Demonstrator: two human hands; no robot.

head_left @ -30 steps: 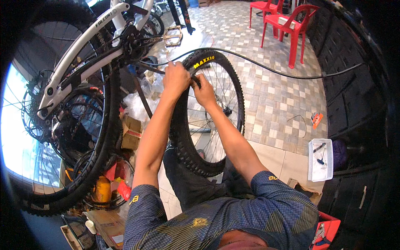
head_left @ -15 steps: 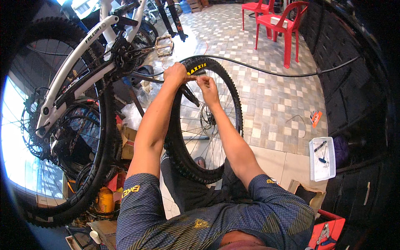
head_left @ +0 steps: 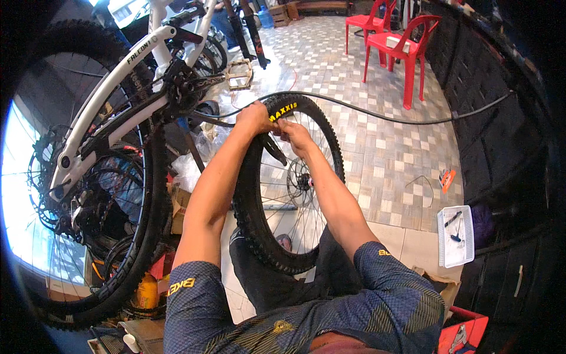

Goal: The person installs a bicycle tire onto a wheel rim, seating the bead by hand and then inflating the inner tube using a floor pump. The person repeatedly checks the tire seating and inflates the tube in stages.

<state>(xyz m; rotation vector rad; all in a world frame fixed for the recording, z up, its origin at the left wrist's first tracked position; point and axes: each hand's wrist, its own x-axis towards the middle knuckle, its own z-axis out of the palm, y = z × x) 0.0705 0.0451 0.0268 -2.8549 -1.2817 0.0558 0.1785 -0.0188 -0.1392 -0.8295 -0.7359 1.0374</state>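
Bicycle wheel is the biggest thing in hand, upright with a slight lean to the person's left, between the dark trousers near the close edge of the tiled floor; whether it touches the floor there is hidden. Its knobbly black tyre rings the rim. A long black hose comes from the floor's right edge and runs to the tyre's top, near the hands. Smaller, a dark limp strip dangles inside the rim below them. The step in hand looks like two-handed work at the tyre's upper inner edge; the next move would call for a steady wheel and careful fingertips. The left hand curls over the tyre's top, most of its fingers hidden, so its grip cannot be judged. The right hand meets it from inside, fingers bunched nearly together; whether they pinch anything is too small to tell.
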